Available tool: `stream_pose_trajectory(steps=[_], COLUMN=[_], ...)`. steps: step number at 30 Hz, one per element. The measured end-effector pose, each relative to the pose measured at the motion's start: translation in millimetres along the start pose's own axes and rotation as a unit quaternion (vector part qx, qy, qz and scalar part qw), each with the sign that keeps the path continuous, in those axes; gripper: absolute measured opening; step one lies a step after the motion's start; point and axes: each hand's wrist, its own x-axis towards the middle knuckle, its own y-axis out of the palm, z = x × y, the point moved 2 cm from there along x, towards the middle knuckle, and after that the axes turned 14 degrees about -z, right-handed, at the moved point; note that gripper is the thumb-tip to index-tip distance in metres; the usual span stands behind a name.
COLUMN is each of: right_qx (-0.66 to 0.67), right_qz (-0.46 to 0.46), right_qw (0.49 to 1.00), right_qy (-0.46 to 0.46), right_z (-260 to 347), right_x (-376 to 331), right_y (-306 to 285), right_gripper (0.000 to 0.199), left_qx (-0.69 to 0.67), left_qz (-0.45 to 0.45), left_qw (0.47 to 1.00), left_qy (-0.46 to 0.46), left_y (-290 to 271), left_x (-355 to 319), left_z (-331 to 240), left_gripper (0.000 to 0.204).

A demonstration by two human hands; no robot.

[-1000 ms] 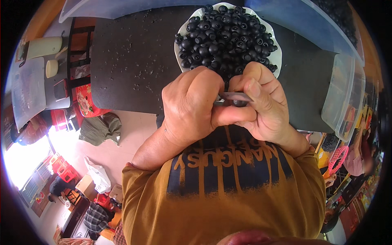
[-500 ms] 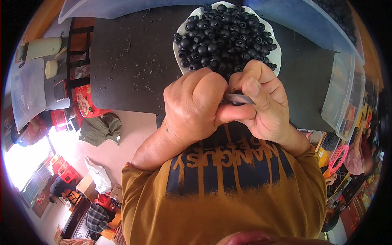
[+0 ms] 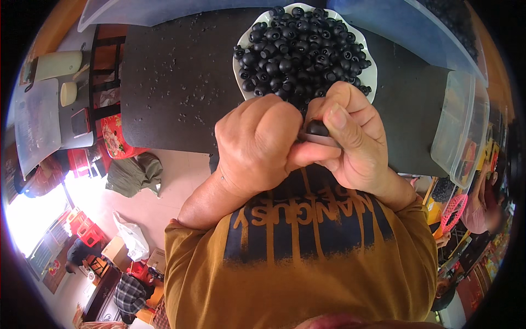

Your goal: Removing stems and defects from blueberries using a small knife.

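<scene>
My left hand is closed in a fist around a thin metal blade, whose handle end is hidden in the fingers. The blade points right, toward my other thumb. My right hand pinches a small rounded black piece between thumb and fingers, and the blade lies along its near side. Just beyond both hands stands a white dish with a wavy rim. It is heaped with black knob-like plastic parts, several showing a round hole.
Black scraps lie scattered over the dark tabletop to the left. Clear plastic bins stand at the right and far edges. A red patterned stool and dark green cloth are lower left. Other people sit in the background.
The black piece now shows above the blade, where the blade covered most of it before. My left hand has shifted slightly left, and the blade has dropped a little at its tip.
</scene>
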Motion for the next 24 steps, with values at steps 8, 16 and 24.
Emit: stream_pose_trajectory(steps=[8, 16, 24], right_qx=[-0.111, -0.395, -0.599], right_qz=[-0.01, -0.032, -0.029], right_qw=[0.991, 0.858, 0.694], right_qy=[-0.074, -0.327, -0.398], right_z=[34.4, 113.4, 87.9], right_x=[6.7, 34.4, 12.4], right_y=[6.6, 29.7, -20.6], right_gripper=[0.018, 0.029, 0.013], left_qx=[-0.011, -0.016, -0.022], left_qz=[0.055, 0.047, 0.069], left_qw=[0.981, 0.953, 0.953], left_qy=[-0.185, -0.298, -0.296], left_y=[-28.8, -42.6, -43.5], left_x=[-5.2, -16.4, -16.5], left_z=[8.0, 5.0, 14.2], left_gripper=[0.056, 0.041, 0.049])
